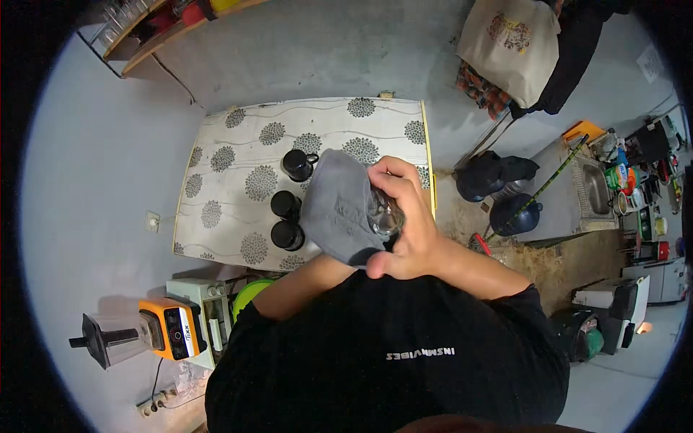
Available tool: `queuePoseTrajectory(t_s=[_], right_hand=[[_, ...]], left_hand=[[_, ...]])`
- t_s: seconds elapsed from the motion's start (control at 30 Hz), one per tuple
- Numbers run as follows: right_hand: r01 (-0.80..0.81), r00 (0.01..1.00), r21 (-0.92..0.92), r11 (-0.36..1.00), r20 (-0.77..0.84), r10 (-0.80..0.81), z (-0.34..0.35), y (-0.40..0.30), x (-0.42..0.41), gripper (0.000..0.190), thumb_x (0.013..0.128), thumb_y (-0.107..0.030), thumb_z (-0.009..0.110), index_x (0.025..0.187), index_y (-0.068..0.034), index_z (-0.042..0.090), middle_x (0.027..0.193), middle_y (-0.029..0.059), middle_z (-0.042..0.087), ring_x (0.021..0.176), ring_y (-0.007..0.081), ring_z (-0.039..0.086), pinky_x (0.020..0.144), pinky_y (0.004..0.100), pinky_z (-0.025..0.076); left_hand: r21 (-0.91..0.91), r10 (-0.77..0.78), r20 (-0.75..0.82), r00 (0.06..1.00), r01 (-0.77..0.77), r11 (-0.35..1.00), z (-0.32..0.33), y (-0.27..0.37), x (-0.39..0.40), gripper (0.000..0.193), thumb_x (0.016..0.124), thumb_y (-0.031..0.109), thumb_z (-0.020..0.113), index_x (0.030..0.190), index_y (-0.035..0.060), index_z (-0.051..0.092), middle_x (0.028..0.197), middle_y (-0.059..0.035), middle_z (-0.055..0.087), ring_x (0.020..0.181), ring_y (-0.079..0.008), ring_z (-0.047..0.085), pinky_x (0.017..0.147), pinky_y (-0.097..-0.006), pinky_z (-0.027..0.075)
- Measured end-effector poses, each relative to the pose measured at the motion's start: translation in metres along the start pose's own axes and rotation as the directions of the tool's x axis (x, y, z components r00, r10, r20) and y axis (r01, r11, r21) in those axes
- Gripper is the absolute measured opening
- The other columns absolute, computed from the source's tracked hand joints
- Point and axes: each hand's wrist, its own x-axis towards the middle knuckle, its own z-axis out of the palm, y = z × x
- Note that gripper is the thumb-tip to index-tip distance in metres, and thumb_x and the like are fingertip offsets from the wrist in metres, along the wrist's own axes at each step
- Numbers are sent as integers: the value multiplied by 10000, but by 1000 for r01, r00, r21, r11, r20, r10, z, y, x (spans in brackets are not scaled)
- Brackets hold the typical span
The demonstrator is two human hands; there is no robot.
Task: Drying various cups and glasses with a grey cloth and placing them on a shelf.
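Note:
My right hand (416,216) grips a clear glass vessel (387,215) from its outer side, thumb below and fingers above. A grey cloth (338,208) hangs against the left side of the glass and covers part of it. My left forearm (311,281) reaches up behind this cloth, which hides my left hand and whatever it grasps. Left of the cloth, three dark mugs stand on the table: one with its handle showing (298,165), a second (286,205) and a third (287,235) close together.
Beneath the mugs is a table (227,189) with a white flower-patterned cover. At lower left, an orange blender (170,330) stands beside a pale toaster oven (208,303). Bags (509,48) hang at upper right. Dark water jugs (514,214) and a metal sink (595,189) are on the right.

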Motion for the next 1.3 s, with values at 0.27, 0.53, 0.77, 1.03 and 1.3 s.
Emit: queuePoseTrajectory(t_s=[0.27, 0.53, 0.77, 1.03, 1.3], right_hand=[[-254, 956, 162, 953, 188, 223, -33, 7, 5, 621, 929, -302, 743, 1426, 3, 533, 1420, 206, 521, 1343, 341, 516, 1140, 422, 386], [-356, 931, 346, 868, 51, 362, -49, 14, -19, 751, 888, -488, 818, 1372, 9, 529, 1291, 153, 617, 1207, 254, 620, 1048, 405, 476], [-415, 905, -11, 910, 99, 414, -54, -13, 3, 743, 769, -231, 938, 1370, -17, 556, 1144, 115, 616, 1083, 232, 634, 969, 352, 500], [-214, 977, -188, 958, -61, 207, -12, -10, -15, 777, 957, -627, 633, 1327, 39, 480, 1083, 225, 590, 929, 368, 640, 816, 442, 517], [-668, 741, 185, 720, 73, 668, -22, -19, -6, 538, 1088, -539, 410, 1171, -20, 528, 807, 81, 554, 753, 201, 556, 719, 362, 445]], left_hand=[[-344, -80, -122, 989, 33, 938, 18, 1, 18, 505, 993, 206, 671, 1432, 82, 456, 1383, -53, 532, 1273, -165, 536, 1075, -347, 469], [597, 156, -373, 915, 108, 795, 10, 31, 20, 311, 921, 116, 682, 1206, 11, 611, 1081, -100, 657, 981, -242, 631, 917, -339, 508], [921, 68, -116, 991, 81, 381, 19, 55, 30, 312, 857, 178, 731, 1109, 3, 678, 1028, -161, 695, 917, -313, 676, 839, -383, 556], [223, 109, -337, 935, -33, 974, 9, -11, 10, 413, 815, 288, 858, 1120, 53, 708, 1062, -65, 745, 943, -202, 732, 781, -338, 581], [960, 474, 161, 865, -249, 129, 0, 14, 28, 338, 774, 366, 726, 969, 95, 669, 895, -79, 672, 772, -290, 658, 635, -461, 475]])
